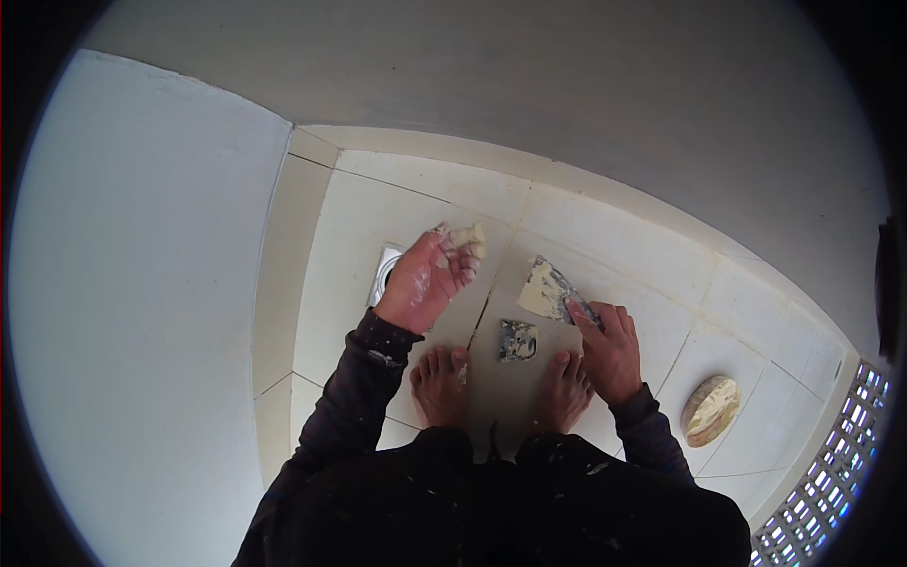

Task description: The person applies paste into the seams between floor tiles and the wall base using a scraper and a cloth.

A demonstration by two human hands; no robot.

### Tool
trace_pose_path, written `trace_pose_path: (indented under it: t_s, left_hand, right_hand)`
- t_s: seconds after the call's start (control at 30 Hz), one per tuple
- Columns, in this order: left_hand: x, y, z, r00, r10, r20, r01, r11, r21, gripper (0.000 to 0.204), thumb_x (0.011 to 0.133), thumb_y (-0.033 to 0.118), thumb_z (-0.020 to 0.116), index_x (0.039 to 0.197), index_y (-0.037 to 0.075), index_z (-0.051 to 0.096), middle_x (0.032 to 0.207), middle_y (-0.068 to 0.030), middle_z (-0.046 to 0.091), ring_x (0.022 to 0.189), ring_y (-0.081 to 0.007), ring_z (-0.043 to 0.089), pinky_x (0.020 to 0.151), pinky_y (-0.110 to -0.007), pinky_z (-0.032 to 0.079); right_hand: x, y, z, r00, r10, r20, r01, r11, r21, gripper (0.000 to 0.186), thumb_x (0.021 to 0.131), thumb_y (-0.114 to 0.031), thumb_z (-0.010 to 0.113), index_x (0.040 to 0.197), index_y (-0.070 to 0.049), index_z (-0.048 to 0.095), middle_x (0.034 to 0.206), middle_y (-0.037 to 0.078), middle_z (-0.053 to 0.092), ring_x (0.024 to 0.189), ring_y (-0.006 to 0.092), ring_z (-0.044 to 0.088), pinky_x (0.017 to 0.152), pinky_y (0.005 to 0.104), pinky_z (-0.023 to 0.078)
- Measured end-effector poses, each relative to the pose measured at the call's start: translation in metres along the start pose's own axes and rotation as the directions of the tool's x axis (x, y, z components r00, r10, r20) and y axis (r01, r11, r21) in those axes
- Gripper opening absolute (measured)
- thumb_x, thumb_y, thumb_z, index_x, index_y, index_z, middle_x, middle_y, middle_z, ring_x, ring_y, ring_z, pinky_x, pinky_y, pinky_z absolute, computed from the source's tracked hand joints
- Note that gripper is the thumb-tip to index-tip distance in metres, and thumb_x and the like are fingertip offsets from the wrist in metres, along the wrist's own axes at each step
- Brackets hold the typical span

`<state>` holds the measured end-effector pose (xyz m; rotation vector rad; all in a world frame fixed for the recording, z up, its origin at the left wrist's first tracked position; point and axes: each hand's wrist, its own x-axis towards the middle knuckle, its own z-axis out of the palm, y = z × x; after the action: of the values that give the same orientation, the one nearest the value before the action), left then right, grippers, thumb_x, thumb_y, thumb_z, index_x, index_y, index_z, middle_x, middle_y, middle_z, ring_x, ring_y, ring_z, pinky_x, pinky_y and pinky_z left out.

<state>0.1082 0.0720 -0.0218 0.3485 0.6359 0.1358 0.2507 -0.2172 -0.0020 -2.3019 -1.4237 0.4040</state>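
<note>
My right hand (612,354) grips a putty knife (548,291), its wide blade coated with cream putty and pointing up and to the left. Raised over the tiles to the left, my left hand (427,279) has its fingers curled round a lump of cream putty (470,238), and white smears cover the skin. A small dark square plate (518,340), streaked with the same putty, lies on the floor between my bare feet. The two hands are apart from each other.
A metal floor drain (385,269) is partly hidden behind my left hand. To the right, a round container (710,411) with cream material sits on the tiled floor (605,255). Walls rise on the left and ahead; a perforated block screen (822,482) stands at the right.
</note>
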Motion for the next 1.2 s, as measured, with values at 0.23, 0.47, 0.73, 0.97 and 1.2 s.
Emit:
trace_pose_path:
  t_s: [0.23,0.47,0.73,0.97,1.2]
  left_hand:
    - [0.066,0.048,-0.036,0.707,0.686,-0.169,0.003,0.236,0.972,0.024,0.096,0.02,0.057,0.094,-0.004,0.062,0.09,-0.0197,0.064,0.086,-0.0339,0.061,0.081,-0.046,0.049]
    - [0.104,0.037,-0.043,0.551,0.808,0.206,0.084,-0.299,0.951,0.026,0.087,0.012,0.054,0.097,-0.011,0.062,0.093,-0.0313,0.063,0.1,-0.0502,0.054,0.091,-0.058,0.042]
    - [0.108,0.053,-0.04,0.655,0.733,0.186,0.16,-0.375,0.913,0.029,0.085,0.009,0.055,0.103,-0.012,0.063,0.098,-0.0308,0.063,0.099,-0.0473,0.056,0.09,-0.055,0.043]
    - [0.116,0.0,-0.011,0.644,0.724,0.249,0.092,-0.396,0.914,0.034,0.084,0.01,0.053,0.107,-0.014,0.062,0.099,-0.0327,0.061,0.1,-0.0485,0.053,0.092,-0.059,0.04]
    - [0.132,-0.056,0.019,0.664,0.717,0.21,-0.004,-0.277,0.961,0.032,0.084,0.009,0.054,0.107,-0.013,0.06,0.105,-0.0349,0.057,0.104,-0.0494,0.048,0.095,-0.057,0.039]
  right_hand:
    - [-0.006,-0.01,0.002,0.994,0.076,-0.078,-0.064,0.987,0.147,0.053,0.08,0.006,0.062,0.131,-0.008,0.067,0.108,0.012,0.063,0.096,0.0325,0.058,0.084,0.0412,0.05]
    - [-0.008,-0.014,0.003,0.992,0.11,-0.061,-0.096,0.978,0.186,0.053,0.078,0.001,0.065,0.13,-0.01,0.069,0.108,0.011,0.064,0.096,0.0322,0.059,0.085,0.0414,0.05]
    - [-0.015,-0.01,0.007,0.989,0.129,-0.075,-0.112,0.973,0.202,0.053,0.077,0.004,0.065,0.129,-0.009,0.069,0.108,0.011,0.064,0.096,0.0321,0.059,0.084,0.042,0.05]
    - [-0.021,-0.008,0.01,0.981,0.171,-0.09,-0.148,0.964,0.222,0.051,0.079,0.006,0.064,0.129,-0.008,0.068,0.106,0.012,0.064,0.094,0.0325,0.059,0.083,0.0423,0.05]
    - [-0.022,-0.015,0.008,0.975,0.198,-0.1,-0.173,0.961,0.216,0.049,0.081,0.005,0.064,0.128,-0.007,0.068,0.105,0.012,0.064,0.094,0.0326,0.059,0.083,0.0428,0.05]
